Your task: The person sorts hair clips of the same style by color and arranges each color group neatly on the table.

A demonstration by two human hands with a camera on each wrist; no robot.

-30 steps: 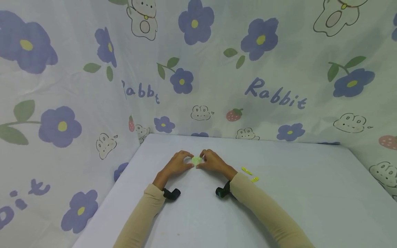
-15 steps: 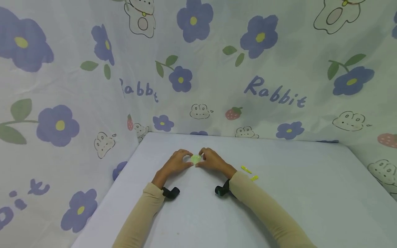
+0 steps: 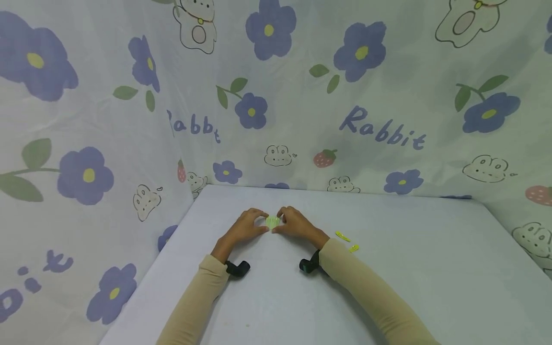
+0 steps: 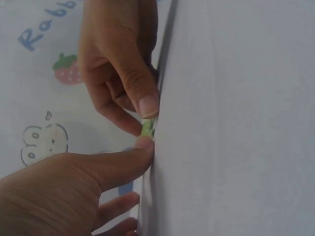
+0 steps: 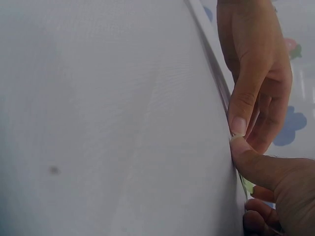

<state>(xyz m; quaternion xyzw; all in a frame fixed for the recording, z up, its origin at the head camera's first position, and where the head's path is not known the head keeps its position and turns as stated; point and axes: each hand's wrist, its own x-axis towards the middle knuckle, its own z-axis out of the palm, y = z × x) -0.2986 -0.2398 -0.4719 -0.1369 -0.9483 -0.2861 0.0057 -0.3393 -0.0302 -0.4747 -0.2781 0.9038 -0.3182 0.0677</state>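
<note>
A small pale green piece with fine stripes (image 3: 272, 223) is held between both hands near the middle of the table in the head view. It is too small there to tell its exact kind. My left hand (image 3: 247, 226) pinches its left side between thumb and fingers. From the other side my right hand (image 3: 296, 224) grips it the same way, thumb toward me. In the left wrist view only a green edge of the striped piece (image 4: 147, 129) shows between the fingertips. Fingers mostly cover the striped piece (image 5: 247, 186) in the right wrist view.
Two slim yellow pieces that look like hair clips, one farther back (image 3: 342, 236) and one nearer (image 3: 354, 248), lie beside the right forearm. A white cloth covers the table (image 3: 431, 268). A printed curtain (image 3: 302, 110) stands along the back and left.
The head view has shifted very slightly. Both hands stay in the same place on the striped piece, and the yellow pieces have not moved.
</note>
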